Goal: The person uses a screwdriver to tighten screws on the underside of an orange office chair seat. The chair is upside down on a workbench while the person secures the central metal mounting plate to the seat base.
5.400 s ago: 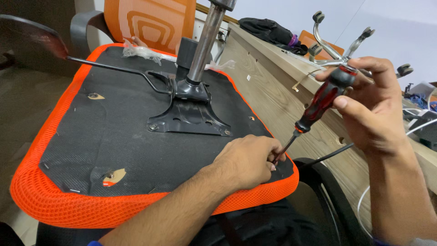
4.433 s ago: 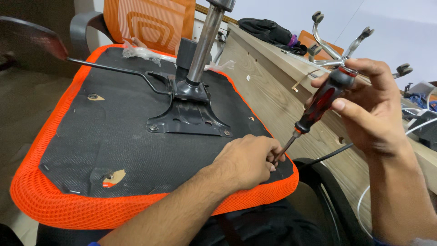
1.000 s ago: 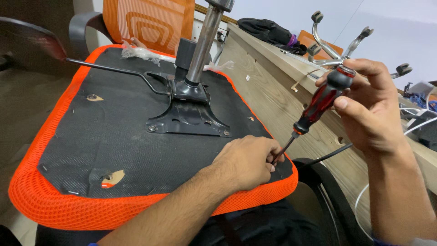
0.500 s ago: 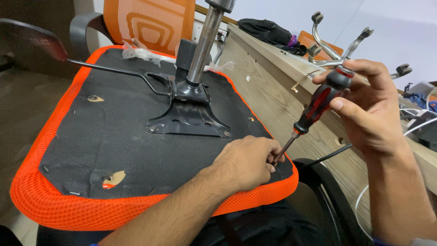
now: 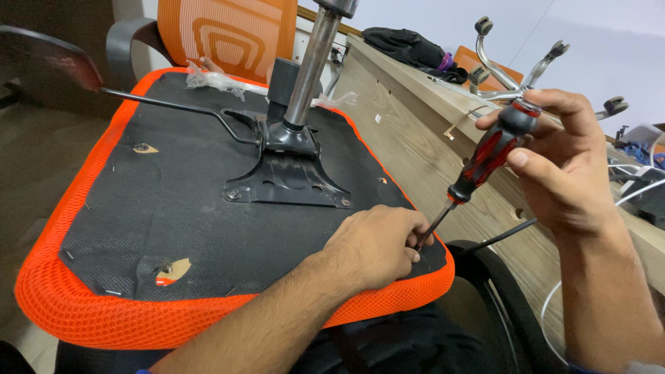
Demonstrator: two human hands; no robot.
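1. Two hands on one job, an upturned orange seat pan (image 5: 62,305) with a black fabric underside, lying across the near-left of the scene beside a wooden desk (image 5: 415,145) on the right.
2. Risk, far left: the thin black lever (image 5: 166,105) juts out from the mount plate (image 5: 284,181). If the seat shifts, it could swing or catch something.
3. Risk, centre: the seat looks propped rather than clamped. Hard downward push on the tool could tip or slide it, by my judgement.
4. Risk, centre-right: the screwdriver tip goes in right at the left hand (image 5: 377,242) fingertips. If the tip slips off the fastener, it would likely jab a finger or tear the fabric. The fastener itself is hidden under the fingers; cannot tell its type.
5. Risk, right: the shaft sits tilted, handle leaning far-right. An off-axis turn could cam the tip out.
6. Left hand pose: forearm comes in from the near edge, palm down on the seat's near-right corner, fingers curled closed and pinched around the tip of the shaft, steadying it.
7. Right hand (image 5: 568,166) pose: raised above the desk edge, wrist bent, fingers and thumb wrapped closed around the red-and-black handle of the screwdriver (image 5: 488,152), index over the top cap.
8. Chair base (image 5: 512,83) with castors lies on the desk, far right, well apart.
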